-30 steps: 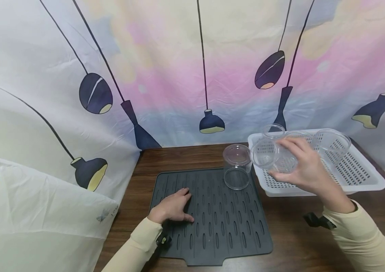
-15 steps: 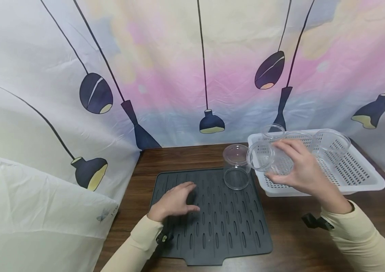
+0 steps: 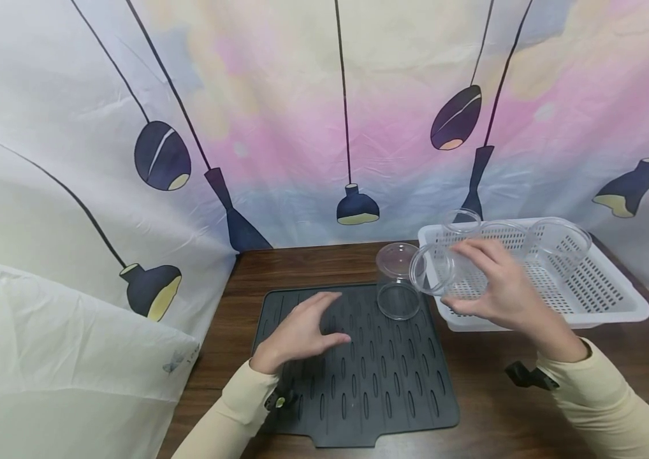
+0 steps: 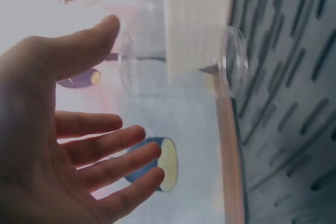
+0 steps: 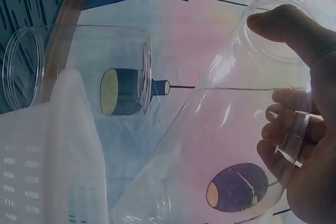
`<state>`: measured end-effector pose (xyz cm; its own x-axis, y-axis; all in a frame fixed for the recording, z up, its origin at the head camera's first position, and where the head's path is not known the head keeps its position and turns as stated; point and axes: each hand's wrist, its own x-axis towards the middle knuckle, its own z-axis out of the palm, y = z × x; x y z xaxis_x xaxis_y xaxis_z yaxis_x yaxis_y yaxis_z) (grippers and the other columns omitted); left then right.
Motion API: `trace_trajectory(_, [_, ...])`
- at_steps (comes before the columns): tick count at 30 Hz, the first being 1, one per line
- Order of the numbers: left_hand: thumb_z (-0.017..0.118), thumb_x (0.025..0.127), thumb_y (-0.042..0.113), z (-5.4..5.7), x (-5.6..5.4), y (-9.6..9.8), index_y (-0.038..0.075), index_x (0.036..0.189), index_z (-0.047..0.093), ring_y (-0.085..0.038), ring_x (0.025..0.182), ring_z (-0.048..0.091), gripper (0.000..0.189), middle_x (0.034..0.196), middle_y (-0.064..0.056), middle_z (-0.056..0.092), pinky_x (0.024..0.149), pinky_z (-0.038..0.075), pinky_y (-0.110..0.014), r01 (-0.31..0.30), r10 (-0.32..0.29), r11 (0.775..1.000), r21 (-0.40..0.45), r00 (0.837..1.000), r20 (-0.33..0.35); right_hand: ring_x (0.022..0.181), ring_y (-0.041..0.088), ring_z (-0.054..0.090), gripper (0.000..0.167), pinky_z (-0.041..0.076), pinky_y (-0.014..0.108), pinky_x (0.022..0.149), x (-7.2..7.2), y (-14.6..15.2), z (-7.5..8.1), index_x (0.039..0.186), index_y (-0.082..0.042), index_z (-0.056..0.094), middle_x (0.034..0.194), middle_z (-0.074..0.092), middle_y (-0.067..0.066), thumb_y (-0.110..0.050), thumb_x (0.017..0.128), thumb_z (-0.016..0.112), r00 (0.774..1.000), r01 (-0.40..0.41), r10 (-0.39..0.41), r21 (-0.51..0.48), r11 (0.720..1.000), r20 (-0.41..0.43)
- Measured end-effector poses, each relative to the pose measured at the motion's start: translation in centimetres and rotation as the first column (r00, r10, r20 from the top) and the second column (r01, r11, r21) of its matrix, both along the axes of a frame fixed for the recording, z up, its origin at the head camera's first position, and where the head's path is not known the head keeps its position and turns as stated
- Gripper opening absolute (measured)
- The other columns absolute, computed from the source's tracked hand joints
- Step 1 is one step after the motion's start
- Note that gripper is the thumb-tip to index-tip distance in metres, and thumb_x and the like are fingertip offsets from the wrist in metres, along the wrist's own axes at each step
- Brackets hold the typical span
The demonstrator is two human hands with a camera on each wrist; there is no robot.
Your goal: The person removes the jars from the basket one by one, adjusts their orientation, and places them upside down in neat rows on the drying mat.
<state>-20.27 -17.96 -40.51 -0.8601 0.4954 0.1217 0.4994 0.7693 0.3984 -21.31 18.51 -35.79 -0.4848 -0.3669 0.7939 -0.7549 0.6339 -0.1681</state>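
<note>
My right hand [image 3: 502, 287] grips a clear plastic jar [image 5: 194, 129] between thumb and fingers. The jar is tilted, its round end facing left, and in the head view it overlaps the left end of the white basket [image 3: 623, 315]. A second clear jar [image 3: 398, 292] stands upright on the far right corner of the dark grey ridged mat [image 3: 370, 398]. Over the left half of that mat is my left hand [image 3: 301, 331], holding nothing, its thumb and fingers spread apart. In the left wrist view its fingers [image 4: 121, 150] are extended and lie left of the standing jar.
More clear jars, among them one jar [image 3: 560, 239] at the back right, stand in the slotted basket. A dark wooden table [image 3: 313, 260] lies under everything. Behind it hangs a cloth backdrop [image 3: 278, 115] printed with lamps.
My right hand has carried its jar a little to the left, toward the standing jar. The left hand has moved up and right over the mat, thumb and fingers spreading wider.
</note>
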Motion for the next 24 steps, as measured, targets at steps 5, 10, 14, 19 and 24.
trace_trajectory(5, [0.072,0.082,0.055,1.0,0.4,1.0,0.015,0.148,0.042,-0.029,0.137,0.044,0.082,0.15,-0.007,0.045,0.106,0.042,-0.051,-0.002,0.003,0.998,0.069,1.0,-0.025,0.099,0.03,0.053,0.082,0.042,0.039,0.081,0.0,-0.5,-0.1,0.12,-0.001,0.063,0.11,0.061,0.015,-0.072,0.078,0.056,1.0,-0.014,0.014,-0.002,1.0,-0.015])
trace_trajectory(10, [0.072,0.082,0.054,1.8,0.7,1.8,0.015,0.148,0.043,-0.027,0.134,0.047,0.082,0.149,-0.004,0.045,0.104,0.044,-0.049,0.001,0.003,0.994,0.114,0.999,-0.032,0.1,0.03,0.053,0.082,0.042,0.04,0.081,0.0,-0.9,-0.1,0.119,-0.001,0.063,0.11,0.061,0.015,-0.071,0.078,0.056,1.0,-0.015,0.015,0.007,1.0,-0.017])
trace_trajectory(14, [0.074,0.082,0.052,2.2,1.0,2.3,0.017,0.148,0.043,-0.025,0.133,0.048,0.081,0.149,-0.002,0.044,0.103,0.045,-0.048,0.009,-0.004,0.988,0.153,0.999,-0.032,0.101,0.031,0.053,0.079,0.042,0.042,0.084,0.0,-1.2,-0.1,0.119,-0.001,0.063,0.11,0.061,0.015,-0.068,0.077,0.062,0.999,-0.03,0.03,0.014,0.999,-0.021])
trace_trajectory(19, [0.074,0.082,0.052,2.7,1.0,2.9,0.018,0.148,0.041,-0.023,0.129,0.051,0.081,0.147,-0.001,0.045,0.101,0.047,-0.045,0.044,-0.036,0.978,0.205,0.998,-0.043,0.103,0.03,0.053,0.076,0.042,0.041,0.088,-0.1,-1.5,-0.2,0.122,-0.001,0.062,0.112,0.061,0.015,-0.056,0.069,0.073,0.998,-0.067,0.067,0.027,0.997,-0.013])
trace_trajectory(24, [0.074,0.082,0.052,3.2,1.0,3.4,0.02,0.148,0.04,-0.021,0.124,0.053,0.081,0.143,0.0,0.048,0.099,0.049,-0.042,0.071,-0.062,0.971,0.228,0.997,-0.048,0.102,0.029,0.052,0.077,0.042,0.039,0.086,-0.1,-1.7,-0.6,0.122,0.0,0.062,0.113,0.06,0.015,-0.056,0.07,0.073,0.998,-0.067,0.067,0.028,0.997,-0.005])
